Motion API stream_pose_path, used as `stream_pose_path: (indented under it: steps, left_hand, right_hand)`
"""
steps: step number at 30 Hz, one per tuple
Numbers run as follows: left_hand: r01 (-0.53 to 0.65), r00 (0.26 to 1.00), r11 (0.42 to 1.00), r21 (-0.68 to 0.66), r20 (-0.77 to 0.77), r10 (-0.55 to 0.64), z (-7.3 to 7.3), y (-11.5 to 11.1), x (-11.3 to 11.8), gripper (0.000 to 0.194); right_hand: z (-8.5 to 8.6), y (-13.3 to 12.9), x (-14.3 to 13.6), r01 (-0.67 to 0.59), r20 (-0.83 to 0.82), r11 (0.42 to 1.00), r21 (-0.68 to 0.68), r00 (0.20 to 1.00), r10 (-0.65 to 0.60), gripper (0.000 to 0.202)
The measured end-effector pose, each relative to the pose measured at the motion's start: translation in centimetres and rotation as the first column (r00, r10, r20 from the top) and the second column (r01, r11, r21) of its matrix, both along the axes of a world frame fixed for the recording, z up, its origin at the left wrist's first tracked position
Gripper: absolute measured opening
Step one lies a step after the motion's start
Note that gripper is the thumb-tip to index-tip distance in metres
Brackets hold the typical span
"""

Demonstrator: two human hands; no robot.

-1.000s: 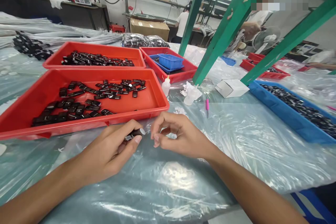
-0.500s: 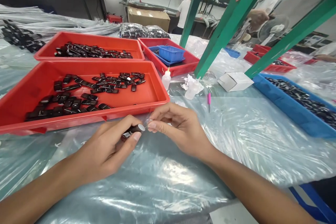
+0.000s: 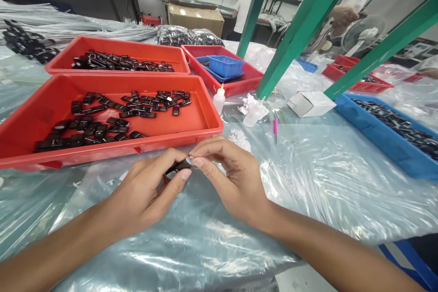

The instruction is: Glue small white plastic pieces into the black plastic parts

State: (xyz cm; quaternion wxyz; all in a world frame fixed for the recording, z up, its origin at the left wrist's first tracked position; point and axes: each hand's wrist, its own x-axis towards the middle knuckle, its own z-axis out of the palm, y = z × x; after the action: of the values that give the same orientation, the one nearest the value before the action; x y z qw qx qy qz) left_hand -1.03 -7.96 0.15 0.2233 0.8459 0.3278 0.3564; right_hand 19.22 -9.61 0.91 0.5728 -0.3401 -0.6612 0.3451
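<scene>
My left hand (image 3: 147,196) grips a small black part (image 3: 177,168) between thumb and fingers, just in front of the near red tray (image 3: 27,118). My right hand (image 3: 227,175) pinches the tip of that same part with thumb and forefinger, so both hands meet over the plastic-covered table. The near red tray holds several loose black parts (image 3: 102,125) like the one I hold.
A second red tray (image 3: 65,57) of black parts lies behind. A third red tray (image 3: 248,84) holds a small blue bin (image 3: 226,65). A glue bottle (image 3: 219,99), crumpled tissue (image 3: 252,109), pink pen (image 3: 275,126), white box (image 3: 310,102), blue tray (image 3: 372,139) and green frame posts (image 3: 294,36) stand right.
My right hand has closed in from a small gap onto the tip of the black part in my left hand. Both hands stay in front of the near tray.
</scene>
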Motion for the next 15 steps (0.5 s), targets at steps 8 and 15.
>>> stream_pose_path:
  steps: [8,15]
  left_hand:
    - [0.026,0.996,0.999,-0.022,0.089,-0.024,0.3,-0.7,1.1,0.013]
    - [0.057,0.990,0.998,-0.027,0.132,-0.053,0.4,-0.8,1.3,0.017]
  right_hand:
    - [-0.4,-0.9,-0.2,0.132,0.157,0.943,0.306,0.970,-0.186,0.012]
    - [-0.2,-0.7,-0.1,0.065,0.230,0.919,0.389,0.959,-0.165,0.013]
